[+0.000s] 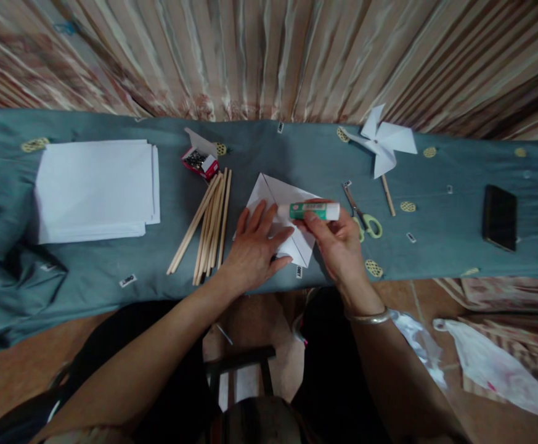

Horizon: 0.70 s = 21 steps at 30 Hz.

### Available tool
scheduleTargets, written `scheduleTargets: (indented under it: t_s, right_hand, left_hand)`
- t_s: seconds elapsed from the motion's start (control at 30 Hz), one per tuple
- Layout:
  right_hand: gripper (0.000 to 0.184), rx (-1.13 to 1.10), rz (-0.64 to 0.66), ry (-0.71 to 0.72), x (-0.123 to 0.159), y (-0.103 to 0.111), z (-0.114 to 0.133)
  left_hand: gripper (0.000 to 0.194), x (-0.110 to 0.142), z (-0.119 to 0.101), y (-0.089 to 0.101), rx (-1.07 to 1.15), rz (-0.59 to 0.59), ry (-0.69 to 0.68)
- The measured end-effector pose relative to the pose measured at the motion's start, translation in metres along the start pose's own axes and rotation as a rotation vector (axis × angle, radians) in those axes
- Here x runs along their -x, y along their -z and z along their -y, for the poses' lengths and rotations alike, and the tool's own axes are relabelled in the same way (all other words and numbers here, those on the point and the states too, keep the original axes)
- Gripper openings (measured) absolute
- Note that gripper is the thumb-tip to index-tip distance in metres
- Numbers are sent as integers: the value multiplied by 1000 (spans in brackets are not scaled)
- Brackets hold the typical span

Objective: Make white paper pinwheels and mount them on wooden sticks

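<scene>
A white square of paper (pixel 291 192) with dark diagonal lines lies turned like a diamond on the cloth-covered table. My left hand (pixel 259 250) rests on its left part, fingers stretched out and spread. In my right hand (pixel 336 237) is a green and white glue stick (pixel 312 211), held sideways over the paper with its tip pointing left, close to my left fingers. Whether the tip touches the paper I cannot tell. Part of the sheet is hidden under both hands. Just right of my right hand lie scissors (pixel 363 216) with green handles.
Wooden sticks (pixel 211 225) lie left of my left hand, below an opened red box of small metal pieces (pixel 200 161). Farther left is a stack of white paper (pixel 95 191). To the right are a paper pinwheel (pixel 382 140) on a stick and a black phone (pixel 500 217). Curtains (pixel 269 61) hang behind.
</scene>
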State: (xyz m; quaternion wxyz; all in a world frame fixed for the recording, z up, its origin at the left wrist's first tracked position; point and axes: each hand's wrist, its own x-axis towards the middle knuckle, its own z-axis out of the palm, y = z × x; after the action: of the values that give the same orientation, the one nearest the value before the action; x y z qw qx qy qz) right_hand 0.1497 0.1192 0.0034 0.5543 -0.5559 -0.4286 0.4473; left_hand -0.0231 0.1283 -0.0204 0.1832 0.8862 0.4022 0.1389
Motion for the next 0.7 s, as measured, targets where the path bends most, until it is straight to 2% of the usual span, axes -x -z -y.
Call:
scheduleTargets:
  t_s: [0.17,0.27,0.33,0.43,0.5,0.6,0.7]
  right_hand:
    - [18,-448,-26,-230,-8,10,4]
    - [17,-601,52,-344,-5,11,7]
    - [16,-678,114,-410,-1,7,7]
    - [16,-729,178,-468,7,-4,5]
    - [18,-738,201,-470,12,-13,2]
    - [24,-729,207,-454,17,-22,-3]
    - [28,-560,197,-372,18,-20,0]
  left_hand:
    - [48,1,4,2,156,-90,-6]
    - [39,-2,3,5,467,-204,40]
    - [42,-5,-2,7,770,-278,165]
    - [46,-10,-12,9,1220,-309,370]
    - [39,-12,-19,11,1418,-305,417]
    - [30,-14,-25,18,1566,-326,443]
    - [30,-14,-25,28,1647,-321,467]
